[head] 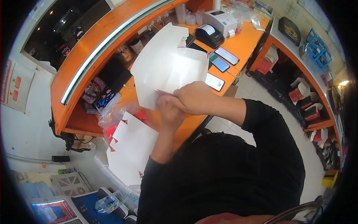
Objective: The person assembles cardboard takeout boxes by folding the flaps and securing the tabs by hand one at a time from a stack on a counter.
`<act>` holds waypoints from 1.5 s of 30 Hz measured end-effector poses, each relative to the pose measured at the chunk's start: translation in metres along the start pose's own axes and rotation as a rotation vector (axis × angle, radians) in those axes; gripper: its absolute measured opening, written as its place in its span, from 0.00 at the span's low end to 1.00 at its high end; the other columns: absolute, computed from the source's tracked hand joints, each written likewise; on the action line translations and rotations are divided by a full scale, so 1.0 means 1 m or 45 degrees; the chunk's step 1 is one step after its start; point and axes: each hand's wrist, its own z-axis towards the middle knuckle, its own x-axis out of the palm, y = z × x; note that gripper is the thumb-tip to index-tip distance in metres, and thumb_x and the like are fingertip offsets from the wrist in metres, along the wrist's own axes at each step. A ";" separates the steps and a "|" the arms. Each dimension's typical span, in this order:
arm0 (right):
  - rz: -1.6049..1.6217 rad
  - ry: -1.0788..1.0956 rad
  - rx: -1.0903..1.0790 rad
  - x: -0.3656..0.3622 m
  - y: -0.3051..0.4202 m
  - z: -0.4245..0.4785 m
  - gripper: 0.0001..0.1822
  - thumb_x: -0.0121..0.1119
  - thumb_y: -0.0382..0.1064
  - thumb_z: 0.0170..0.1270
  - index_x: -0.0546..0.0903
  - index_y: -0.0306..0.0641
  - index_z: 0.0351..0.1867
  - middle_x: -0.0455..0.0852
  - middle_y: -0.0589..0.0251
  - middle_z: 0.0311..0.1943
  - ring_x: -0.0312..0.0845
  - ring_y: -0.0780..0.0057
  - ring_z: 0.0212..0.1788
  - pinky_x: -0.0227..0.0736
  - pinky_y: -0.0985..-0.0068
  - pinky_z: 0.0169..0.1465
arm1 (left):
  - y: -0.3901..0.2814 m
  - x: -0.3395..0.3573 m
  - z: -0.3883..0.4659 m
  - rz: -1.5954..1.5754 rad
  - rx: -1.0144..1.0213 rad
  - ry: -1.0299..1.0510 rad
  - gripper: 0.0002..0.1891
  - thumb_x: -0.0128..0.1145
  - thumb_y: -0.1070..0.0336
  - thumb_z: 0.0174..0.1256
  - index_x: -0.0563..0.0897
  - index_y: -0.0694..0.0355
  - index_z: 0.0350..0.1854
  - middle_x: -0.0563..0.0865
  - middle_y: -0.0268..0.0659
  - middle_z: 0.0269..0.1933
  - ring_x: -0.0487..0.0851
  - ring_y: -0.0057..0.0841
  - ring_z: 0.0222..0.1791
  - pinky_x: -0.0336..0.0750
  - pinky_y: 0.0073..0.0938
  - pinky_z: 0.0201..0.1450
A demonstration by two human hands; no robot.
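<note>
A partly folded paperboard food box (159, 64), white on its inner side, stands above the orange counter (183, 134) with one end bent up into a curved wall. My right hand (193, 98) grips the box's near corner, where a reddish flap edge shows between the hands. Just below and left of it, my left hand (170, 110) pinches the same corner; its fingertips are partly hidden. Left of my forearm lies a stack of flat white box blanks (134, 148) with notched edges and red undersides.
Several phones, one of them a phone with a lit screen (219, 62), lie right of the box. A black receipt printer (209, 35) and a white label printer (221, 23) stand behind. Clear plastic bags (117, 114) lie left. Folded red boxes (299, 92) fill the right-hand shelves.
</note>
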 end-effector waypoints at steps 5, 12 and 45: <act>0.068 -0.687 -0.349 0.012 -0.002 -0.005 0.22 0.51 0.56 0.69 0.85 0.42 0.46 0.88 0.53 0.44 0.83 0.55 0.37 0.75 0.62 0.41 | 0.003 -0.011 -0.003 0.038 0.047 0.016 0.10 0.68 0.73 0.48 0.83 0.58 0.34 0.83 0.34 0.39 0.78 0.36 0.42 0.69 0.40 0.49; 0.591 -0.688 -0.939 0.055 -0.002 -0.051 0.16 0.64 0.34 0.58 0.85 0.41 0.49 0.85 0.54 0.51 0.83 0.64 0.38 0.75 0.69 0.41 | -0.029 -0.113 -0.079 0.303 -0.656 0.560 0.22 0.74 0.64 0.47 0.83 0.58 0.48 0.82 0.40 0.50 0.78 0.43 0.55 0.70 0.43 0.62; 0.279 -0.109 -0.430 0.197 0.119 -0.045 0.20 0.63 0.47 0.65 0.80 0.50 0.58 0.67 0.54 0.69 0.61 0.49 0.70 0.58 0.51 0.67 | 0.017 -0.223 -0.187 -0.442 -1.919 0.745 0.10 0.66 0.61 0.65 0.87 0.63 0.31 0.83 0.25 0.28 0.74 0.12 0.29 0.68 0.17 0.35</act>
